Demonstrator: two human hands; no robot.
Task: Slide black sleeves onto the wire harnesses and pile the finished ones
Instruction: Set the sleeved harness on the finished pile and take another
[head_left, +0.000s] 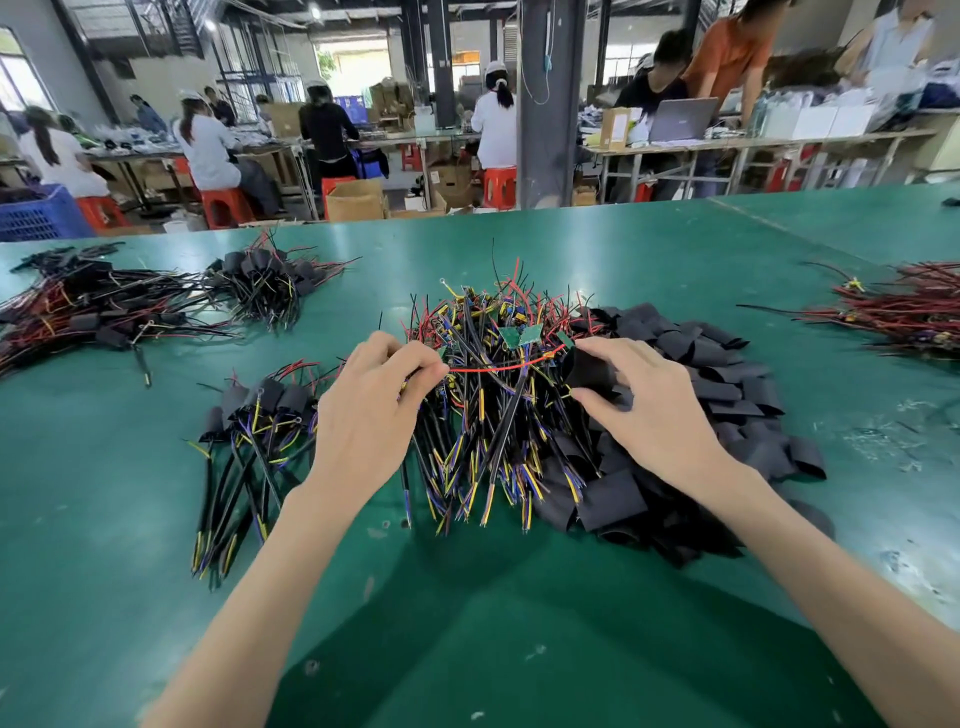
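My green table top (467, 597) is scuffed, with pale specks along its right side. Beyond its far edge a dark pillar (550, 104) stands in the aisle. Left of it, workers in white coats (208, 145) sit on red plastic stools (226, 205) at long benches (backs to me). An open cardboard box (356, 200) sits on the floor and a blue crate (39, 213) at the far left. On the right, a person in an orange shirt (727, 57) leans over a bench beside a grey laptop (680, 119).
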